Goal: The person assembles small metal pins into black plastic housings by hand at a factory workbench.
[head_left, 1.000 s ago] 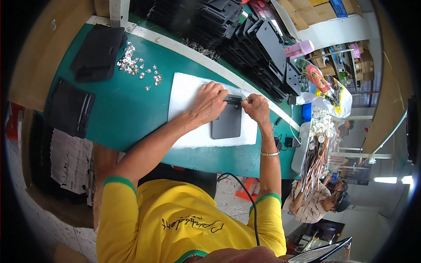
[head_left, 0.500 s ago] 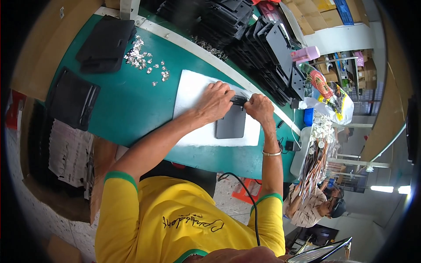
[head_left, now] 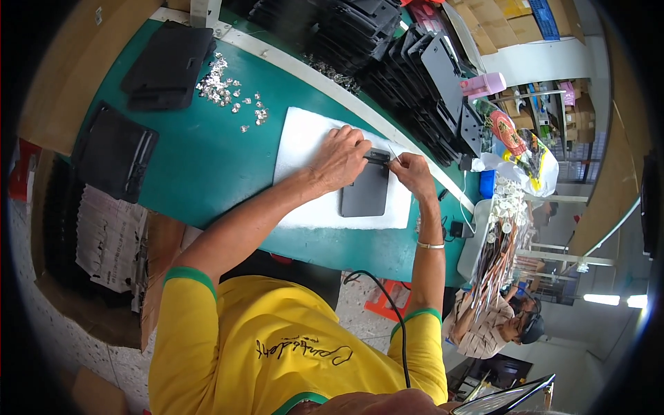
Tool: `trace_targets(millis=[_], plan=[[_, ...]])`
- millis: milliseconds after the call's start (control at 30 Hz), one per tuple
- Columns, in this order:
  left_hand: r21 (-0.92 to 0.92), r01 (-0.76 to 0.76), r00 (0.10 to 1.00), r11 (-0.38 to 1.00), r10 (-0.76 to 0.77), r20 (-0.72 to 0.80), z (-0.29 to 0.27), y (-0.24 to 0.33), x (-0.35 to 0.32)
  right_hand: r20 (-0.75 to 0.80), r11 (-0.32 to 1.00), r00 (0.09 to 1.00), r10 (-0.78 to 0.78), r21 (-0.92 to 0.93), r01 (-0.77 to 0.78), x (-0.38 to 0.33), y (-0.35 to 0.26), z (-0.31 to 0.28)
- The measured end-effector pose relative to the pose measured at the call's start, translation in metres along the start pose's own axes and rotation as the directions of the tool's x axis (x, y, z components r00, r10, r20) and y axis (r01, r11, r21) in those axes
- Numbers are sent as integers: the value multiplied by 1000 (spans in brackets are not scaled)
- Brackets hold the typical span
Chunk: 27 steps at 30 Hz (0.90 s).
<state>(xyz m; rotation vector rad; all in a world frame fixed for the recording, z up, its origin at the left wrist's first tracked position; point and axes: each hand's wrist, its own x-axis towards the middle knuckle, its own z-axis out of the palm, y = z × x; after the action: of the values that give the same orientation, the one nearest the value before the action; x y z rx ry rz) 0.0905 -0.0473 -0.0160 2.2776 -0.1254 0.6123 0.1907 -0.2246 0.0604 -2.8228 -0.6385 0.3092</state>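
Note:
A flat black plastic panel (head_left: pixel 364 197) with a slotted far end lies on a white foam sheet (head_left: pixel 294 149). My left hand (head_left: pixel 339 158) is closed on the panel's far left edge, its fingertips bent over the slotted part. Just right of that end, my right hand (head_left: pixel 415 173) pinches a thin, pointed metal piece (head_left: pixel 394 152), perhaps tweezers or a pick; its exact kind is too small to make out. The left fingers hide part of the panel's edge.
Small shiny metal parts (head_left: pixel 216 84) lie scattered on the green table (head_left: pixel 228 162). More black panels (head_left: pixel 169 66) rest at the left, with tall stacks (head_left: pixel 415 90) beyond the white rail (head_left: pixel 304 66). At right stands a tray of cables (head_left: pixel 476 242); a co-worker (head_left: pixel 487 328) sits farther off.
My right hand has drawn slightly right, off the panel's far end, and the thin metal piece in its fingers shows more plainly. My left hand stays on the panel.

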Motion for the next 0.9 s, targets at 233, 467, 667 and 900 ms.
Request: trace_targets(millis=[233, 467, 667, 900], plan=[[-25, -23, 1000, 999, 22, -16, -4, 0, -1, 204, 853, 964, 169, 460, -247, -8, 4, -1], [-43, -50, 999, 998, 49, -19, -6, -2, -1, 259, 734, 958, 126, 625, -266, -1, 18, 9], [-53, -62, 998, 997, 61, -21, -11, 1, 1, 126, 811, 982, 140, 554, -187, -5, 11, 14], [29, -35, 993, 999, 38, -111, -14, 5, -1, 156, 688, 977, 148, 693, -215, -12, 24, 21]])
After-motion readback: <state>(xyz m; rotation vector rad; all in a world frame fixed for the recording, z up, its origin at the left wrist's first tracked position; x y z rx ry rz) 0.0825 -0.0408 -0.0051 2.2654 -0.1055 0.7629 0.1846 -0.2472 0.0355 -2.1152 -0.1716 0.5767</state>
